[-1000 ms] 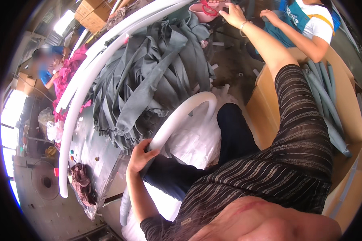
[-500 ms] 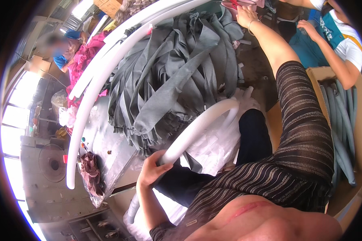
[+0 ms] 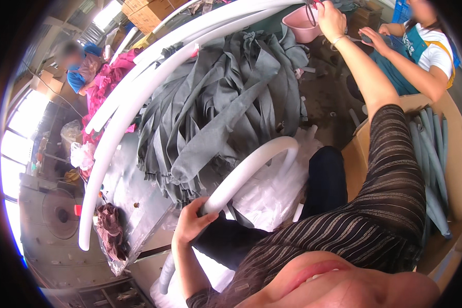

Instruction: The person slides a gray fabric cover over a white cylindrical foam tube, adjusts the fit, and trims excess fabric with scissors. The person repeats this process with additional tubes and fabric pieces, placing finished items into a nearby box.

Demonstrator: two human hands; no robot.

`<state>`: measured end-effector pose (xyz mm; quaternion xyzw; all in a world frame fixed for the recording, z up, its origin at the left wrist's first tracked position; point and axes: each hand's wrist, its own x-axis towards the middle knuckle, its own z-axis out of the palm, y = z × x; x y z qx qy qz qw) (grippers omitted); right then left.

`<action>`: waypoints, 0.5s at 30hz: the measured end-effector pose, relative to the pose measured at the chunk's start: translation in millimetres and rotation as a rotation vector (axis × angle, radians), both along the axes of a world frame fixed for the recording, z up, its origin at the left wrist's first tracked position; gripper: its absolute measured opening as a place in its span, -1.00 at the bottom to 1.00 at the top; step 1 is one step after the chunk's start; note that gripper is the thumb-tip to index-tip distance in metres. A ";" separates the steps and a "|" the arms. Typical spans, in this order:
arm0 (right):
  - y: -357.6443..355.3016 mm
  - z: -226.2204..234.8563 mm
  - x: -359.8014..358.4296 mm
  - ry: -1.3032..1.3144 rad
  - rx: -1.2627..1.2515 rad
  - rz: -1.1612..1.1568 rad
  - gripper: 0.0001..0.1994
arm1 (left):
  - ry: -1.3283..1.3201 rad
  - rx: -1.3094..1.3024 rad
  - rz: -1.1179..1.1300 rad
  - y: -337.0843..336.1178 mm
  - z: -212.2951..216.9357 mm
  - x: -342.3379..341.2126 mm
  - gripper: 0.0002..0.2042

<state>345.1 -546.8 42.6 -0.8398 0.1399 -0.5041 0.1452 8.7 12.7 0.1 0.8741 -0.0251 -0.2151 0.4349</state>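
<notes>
At near left, a white foam tube (image 3: 244, 170) is grasped by the left hand (image 3: 194, 223), its fingers wrapped around it; the tube is arched toward the right over white plastic (image 3: 254, 203). At near right, grey tubes (image 3: 432, 149) are held in a cardboard box (image 3: 459, 159). Beyond the left hand, grey fabric strips (image 3: 226, 97) are heaped, flanked on the left by long white tubes (image 3: 109, 149). Farther off, the right hand (image 3: 332, 21) is stretched beside a pink tub (image 3: 300, 29); whether anything is pinched there cannot be told.
</notes>
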 end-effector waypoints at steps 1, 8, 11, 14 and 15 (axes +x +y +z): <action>2.6 2.9 -10.5 -0.226 -0.108 0.025 -0.77 | -0.005 0.003 -0.020 -1.2 0.6 2.3 -0.59; 70.2 10.1 -90.1 -0.082 0.972 1.223 -0.71 | -0.051 -0.065 -0.025 2.0 -19.5 -4.3 -0.61; 126.0 -0.4 -149.4 0.069 1.722 1.564 -0.75 | -0.105 -0.039 -0.004 8.9 -21.8 -12.4 -0.60; 180.6 -23.7 -199.5 0.119 1.837 2.007 -0.62 | -0.172 -0.074 0.081 16.6 -25.3 -27.0 -0.59; 189.4 -22.3 -212.2 0.108 1.811 2.038 -0.55 | -0.150 -0.088 0.069 16.5 -18.8 -23.7 -0.61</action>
